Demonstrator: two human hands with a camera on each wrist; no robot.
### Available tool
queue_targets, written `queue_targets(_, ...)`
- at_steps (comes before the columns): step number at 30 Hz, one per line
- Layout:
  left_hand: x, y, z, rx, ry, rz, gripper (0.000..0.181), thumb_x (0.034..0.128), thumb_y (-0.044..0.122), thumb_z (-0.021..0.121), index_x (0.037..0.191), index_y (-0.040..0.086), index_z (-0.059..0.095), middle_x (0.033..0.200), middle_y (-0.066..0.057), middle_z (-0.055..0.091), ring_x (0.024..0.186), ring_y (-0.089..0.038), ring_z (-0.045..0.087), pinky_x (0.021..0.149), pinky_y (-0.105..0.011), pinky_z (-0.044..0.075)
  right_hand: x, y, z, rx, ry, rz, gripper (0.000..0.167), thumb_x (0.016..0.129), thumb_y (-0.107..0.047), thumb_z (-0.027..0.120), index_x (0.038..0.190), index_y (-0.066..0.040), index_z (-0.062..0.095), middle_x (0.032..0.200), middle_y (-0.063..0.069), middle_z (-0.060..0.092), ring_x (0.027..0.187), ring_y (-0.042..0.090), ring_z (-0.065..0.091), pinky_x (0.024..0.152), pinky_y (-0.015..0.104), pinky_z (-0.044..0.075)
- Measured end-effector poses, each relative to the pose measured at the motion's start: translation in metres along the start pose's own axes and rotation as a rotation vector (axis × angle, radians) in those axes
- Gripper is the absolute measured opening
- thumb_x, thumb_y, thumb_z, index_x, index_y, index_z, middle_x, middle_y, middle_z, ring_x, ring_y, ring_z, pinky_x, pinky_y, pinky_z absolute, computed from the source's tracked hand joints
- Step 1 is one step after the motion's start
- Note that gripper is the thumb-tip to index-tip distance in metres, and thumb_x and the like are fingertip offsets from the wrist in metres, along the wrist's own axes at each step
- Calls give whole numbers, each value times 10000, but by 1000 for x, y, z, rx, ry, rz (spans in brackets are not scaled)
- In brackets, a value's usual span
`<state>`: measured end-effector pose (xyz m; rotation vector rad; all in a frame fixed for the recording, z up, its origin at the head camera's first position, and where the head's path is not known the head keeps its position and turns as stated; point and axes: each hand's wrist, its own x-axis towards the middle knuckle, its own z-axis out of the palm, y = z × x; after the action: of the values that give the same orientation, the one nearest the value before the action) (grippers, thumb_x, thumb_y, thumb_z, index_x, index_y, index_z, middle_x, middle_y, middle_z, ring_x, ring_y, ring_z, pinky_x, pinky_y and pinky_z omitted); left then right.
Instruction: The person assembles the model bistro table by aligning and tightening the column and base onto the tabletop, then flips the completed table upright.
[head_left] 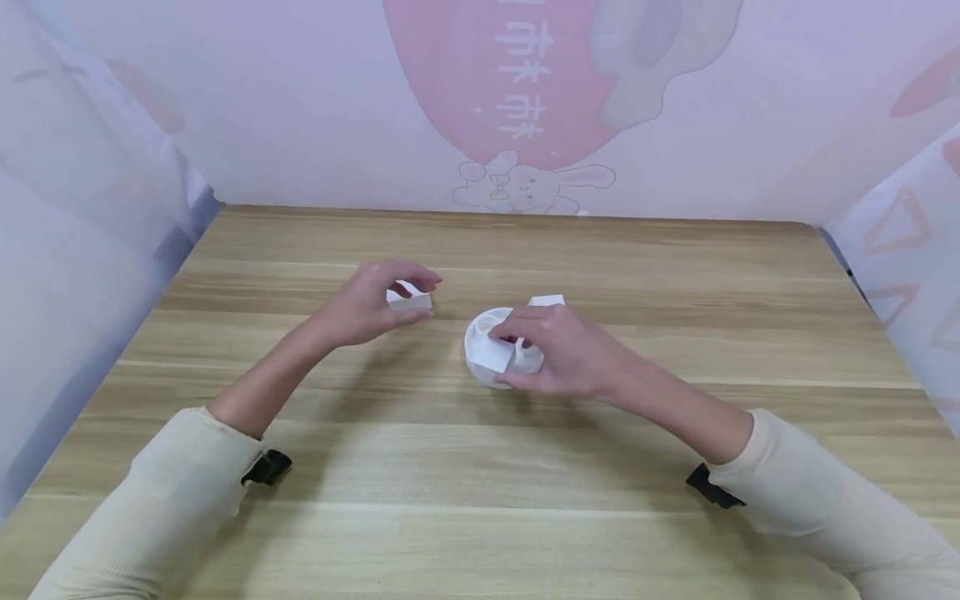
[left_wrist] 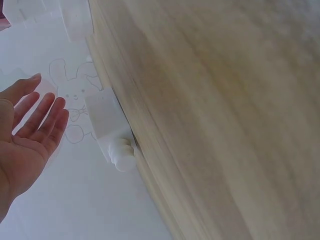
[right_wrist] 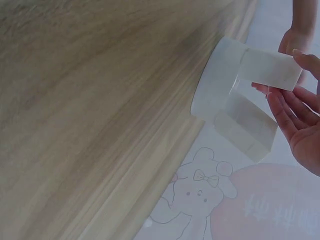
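My right hand [head_left: 566,350] pinches a white block [head_left: 492,353] between thumb and fingers at a round white dish [head_left: 473,367]. In the right wrist view the right hand [right_wrist: 305,120] has its thumb and fingers on the far end of the block [right_wrist: 272,69], whose other end meets the dish [right_wrist: 212,82]. A second white block [right_wrist: 245,127] slants out of the dish beside it. Around another white block [head_left: 410,302] my left hand [head_left: 367,304] curves loosely; the left wrist view shows a gap between the hand [left_wrist: 30,140] and that block [left_wrist: 107,116], which has a round stepped knob [left_wrist: 122,154].
The wooden table [head_left: 480,475] stretches to a pale printed backdrop [head_left: 300,108] at its far edge. Similar cloth hangs at both sides. Dark clips [head_left: 267,467] show by both sleeves.
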<state>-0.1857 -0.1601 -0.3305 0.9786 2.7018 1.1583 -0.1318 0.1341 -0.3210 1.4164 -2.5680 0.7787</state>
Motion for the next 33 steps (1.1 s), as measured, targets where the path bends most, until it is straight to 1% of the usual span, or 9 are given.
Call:
queue_targets(4, 0, 0, -1, 7, -4, -8, 364, 886, -6, 786, 1230, -71, 687, 1163, -234, 723, 1069, -366, 689, 936, -501, 577, -1, 4, -1, 74, -15, 9, 335, 803, -129, 872, 1091, -22, 737, 1018, 69, 742, 842, 205, 675, 741, 326, 598)
queue_targets(8, -1, 1, -3, 7, 2, -7, 354, 897, -2, 776, 1231, -74, 684, 1160, -237, 722, 1074, -375, 685, 945, -503, 571, -5, 10, -5, 171, -56, 28, 321, 823, -50, 827, 1128, -15, 734, 1078, 68, 727, 824, 200, 678, 753, 370, 606)
queue_targets(10, -1, 1, -4, 4, 7, -7, 348, 900, -4, 770, 1230, -75, 683, 1163, -240, 721, 1073, -377, 685, 949, -504, 568, -7, 14, -9, 205, -77, 40, 325, 831, -17, 801, 1149, -18, 735, 1110, 64, 718, 848, 194, 680, 770, 391, 608)
queue_targets(17, -2, 0, -7, 0, 23, -20, 354, 892, 7, 782, 1225, -66, 690, 1175, -239, 721, 1089, -362, 683, 960, -499, 562, -14, 27, -20, 286, -120, 76, 338, 852, 81, 750, 1174, -23, 735, 1162, 70, 714, 1043, 237, 639, 836, 428, 614)
queue_targets(21, -2, -2, -8, 25, 37, -44, 361, 888, -16, 774, 1230, -88, 684, 1195, -259, 711, 1113, -384, 671, 972, -508, 553, -16, 33, -25, 311, -140, 111, 365, 854, 113, 736, 1184, -42, 726, 1203, 64, 707, 1057, 229, 644, 881, 469, 597)
queue_targets(23, 0, -3, -9, 54, 45, -65, 360, 893, -33, 757, 1237, -99, 675, 1213, -274, 697, 1134, -404, 655, 984, -524, 542, -16, 36, -25, 300, -138, 118, 358, 856, 85, 744, 1186, -51, 722, 1216, 64, 705, 1039, 223, 647, 891, 474, 591)
queue_targets(26, 2, -7, -11, 128, 47, -109, 380, 891, -40, 753, 1254, -106, 662, 1256, -281, 671, 1174, -425, 623, 1008, -549, 515, -16, 37, -22, 251, -100, 152, 369, 837, -58, 829, 1188, -47, 716, 1204, 63, 704, 1005, 212, 647, 856, 467, 598)
queue_targets(30, 5, -13, -11, 218, 34, -175, 431, 881, -3, 778, 1281, -99, 650, 1305, -275, 639, 1214, -443, 590, 1033, -567, 486, -16, 34, -16, 229, -15, 236, 463, 748, -220, 936, 1107, -35, 709, 1052, 46, 718, 923, 181, 656, 772, 406, 614)
queue_targets(33, 6, -16, -12, 246, 19, -208, 469, 875, 28, 800, 1300, -92, 642, 1317, -276, 627, 1211, -446, 586, 1027, -572, 487, -15, 33, -12, 257, 20, 280, 401, 735, -219, 945, 1013, -53, 708, 924, 19, 726, 832, 157, 671, 734, 391, 624)
